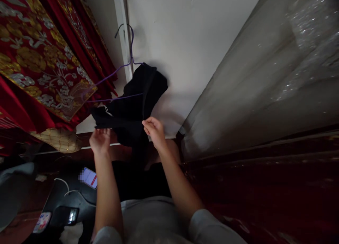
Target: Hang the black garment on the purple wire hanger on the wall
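A black garment point(132, 113) hangs partly on a purple wire hanger point(113, 73), whose hook points up against the wall. One shoulder of the hanger is inside the cloth; the other sticks out bare to the left. My left hand point(100, 140) grips the lower left edge of the garment, fingers curled behind the cloth. With thumb and fingers pinched together, my right hand point(154, 130) holds the edge of the same garment further right. The stretch of cloth between both hands is pulled fairly straight. A thin white loop lies on the cloth above my left hand.
Red garments with gold and silver embroidery point(45, 56) hang at the left. Plastic-covered material point(251, 77) fills the right side. At the lower left, a lit phone point(90, 177), a dark device point(65, 215) and a white cable point(66, 187) lie on a black surface. A person sits nearby.
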Available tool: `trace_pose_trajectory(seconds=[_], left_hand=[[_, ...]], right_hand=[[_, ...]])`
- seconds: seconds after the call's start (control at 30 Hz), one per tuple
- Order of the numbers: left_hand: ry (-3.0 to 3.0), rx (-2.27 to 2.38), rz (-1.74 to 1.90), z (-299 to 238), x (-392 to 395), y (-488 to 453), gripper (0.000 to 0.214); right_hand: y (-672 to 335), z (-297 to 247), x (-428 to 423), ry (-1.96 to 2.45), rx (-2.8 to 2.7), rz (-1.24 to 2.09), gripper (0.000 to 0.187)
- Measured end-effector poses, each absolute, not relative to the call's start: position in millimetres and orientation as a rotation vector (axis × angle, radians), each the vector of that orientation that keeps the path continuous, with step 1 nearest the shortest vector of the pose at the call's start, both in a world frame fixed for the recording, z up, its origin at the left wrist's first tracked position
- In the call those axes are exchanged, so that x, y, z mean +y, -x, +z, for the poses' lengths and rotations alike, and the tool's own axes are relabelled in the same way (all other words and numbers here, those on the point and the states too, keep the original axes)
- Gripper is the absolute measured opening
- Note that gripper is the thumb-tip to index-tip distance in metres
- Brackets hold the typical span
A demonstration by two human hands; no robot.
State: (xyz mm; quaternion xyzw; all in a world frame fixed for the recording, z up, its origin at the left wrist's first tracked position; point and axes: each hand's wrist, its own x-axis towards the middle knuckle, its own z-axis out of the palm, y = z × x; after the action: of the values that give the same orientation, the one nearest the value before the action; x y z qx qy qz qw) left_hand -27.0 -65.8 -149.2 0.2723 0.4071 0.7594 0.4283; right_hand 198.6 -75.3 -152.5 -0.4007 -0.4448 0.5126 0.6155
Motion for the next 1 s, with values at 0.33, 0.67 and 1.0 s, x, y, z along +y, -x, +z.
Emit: trace_pose_trajectory(seconds=[0.33,0.67,1.0], left_hand=[[-0.704,0.712,1.703,-146,-106,-39,0.018],[-1.651,1.137,1.627,-119,-112,-52,0.036],[-1.908,1.355,0.921,-141,-100,1,0.039]], right_hand=[[-218,-204,-82,1.073,-1.101,1.142,0.031],[-203,-136,-86,0.871,-1.746,1.086,0.018],[-219,-107,41,1.065,-1.507,0.653,0.028]])
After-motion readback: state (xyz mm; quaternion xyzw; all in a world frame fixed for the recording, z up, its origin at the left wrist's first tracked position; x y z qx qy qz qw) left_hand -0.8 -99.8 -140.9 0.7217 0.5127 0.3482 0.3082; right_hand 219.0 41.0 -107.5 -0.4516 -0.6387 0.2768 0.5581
